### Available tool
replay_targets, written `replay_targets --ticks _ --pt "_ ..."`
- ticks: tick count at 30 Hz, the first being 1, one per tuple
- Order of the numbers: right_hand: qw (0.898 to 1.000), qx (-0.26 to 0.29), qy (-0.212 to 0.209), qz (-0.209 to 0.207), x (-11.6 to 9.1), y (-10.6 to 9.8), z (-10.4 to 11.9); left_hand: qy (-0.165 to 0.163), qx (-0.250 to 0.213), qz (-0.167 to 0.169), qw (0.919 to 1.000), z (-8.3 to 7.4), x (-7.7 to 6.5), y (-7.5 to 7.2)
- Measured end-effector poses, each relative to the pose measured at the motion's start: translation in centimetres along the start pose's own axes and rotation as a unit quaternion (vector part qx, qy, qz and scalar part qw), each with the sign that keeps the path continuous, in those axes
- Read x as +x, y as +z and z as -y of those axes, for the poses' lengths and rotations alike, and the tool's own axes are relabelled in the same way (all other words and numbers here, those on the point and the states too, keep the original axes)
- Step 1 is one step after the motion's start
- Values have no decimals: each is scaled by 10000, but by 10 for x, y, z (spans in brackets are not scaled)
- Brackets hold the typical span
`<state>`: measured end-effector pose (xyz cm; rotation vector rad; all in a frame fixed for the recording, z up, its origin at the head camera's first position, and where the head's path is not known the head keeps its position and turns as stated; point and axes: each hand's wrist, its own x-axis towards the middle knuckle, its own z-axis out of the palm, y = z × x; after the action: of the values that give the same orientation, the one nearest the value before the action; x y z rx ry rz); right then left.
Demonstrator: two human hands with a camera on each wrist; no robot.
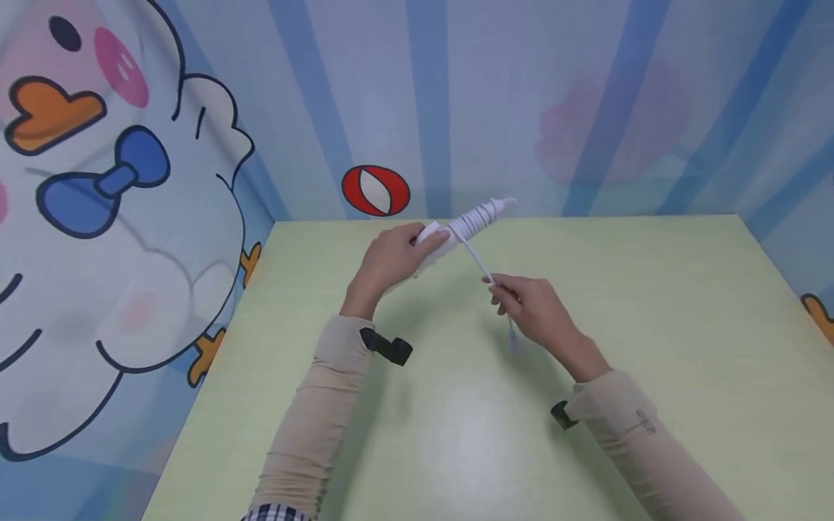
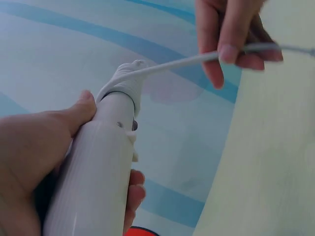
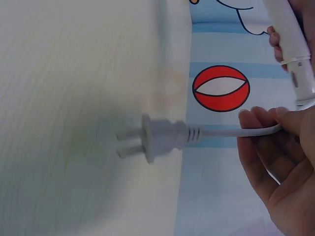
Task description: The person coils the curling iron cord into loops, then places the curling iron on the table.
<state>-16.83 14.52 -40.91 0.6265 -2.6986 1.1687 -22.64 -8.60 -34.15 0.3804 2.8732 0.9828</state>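
Observation:
In the head view my left hand [image 1: 391, 260] grips a white handheld electric appliance [image 2: 93, 177], its kind unclear, tilted up to the right above the table. Several turns of its white power cord [image 1: 474, 255] are wound round the narrower far end, as the coil [image 2: 127, 83] in the left wrist view shows. My right hand [image 1: 537, 311] pinches the cord between thumb and fingers, a little short of its end. From there the cord runs taut up to the coil. A two-pin plug [image 3: 165, 137] dangles free beyond the right fingers.
Beneath both hands lies a pale green table [image 1: 456, 449]. A printed blue wall [image 1: 495, 108] rises along its back edge, and a large cartoon bird [image 1: 163, 289] covers the left side. Each sleeve carries a black camera mount [image 1: 391, 349] at the wrist.

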Motion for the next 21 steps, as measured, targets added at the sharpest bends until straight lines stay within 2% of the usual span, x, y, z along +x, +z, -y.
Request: replay_targets --ticks 2,5,8,11,16,18,21 --pt "9999 137 -63 -63 1 1 -4 27 -429 224 9988 -2 -1 -2" --pt "9993 302 -80 -194 4 -1 -8 128 -1101 524 9925 -7 -5 -4" --pt "9988 387 -73 -287 8 -5 -8 360 -1458 850 9850 -13 -9 -8" --pt "9987 334 -68 -372 13 -12 -8 801 -1454 1240 9783 -19 -15 -11" --pt "9987 111 -128 -476 21 -23 -5 1486 -1135 1728 9671 -30 -25 -16" --pt "9972 -41 -616 -432 22 -28 -3 1632 -1004 1898 9629 -34 -28 -17" --pt "9888 -168 -1435 -374 21 -36 1 1759 -733 2136 9582 -38 -34 -19"
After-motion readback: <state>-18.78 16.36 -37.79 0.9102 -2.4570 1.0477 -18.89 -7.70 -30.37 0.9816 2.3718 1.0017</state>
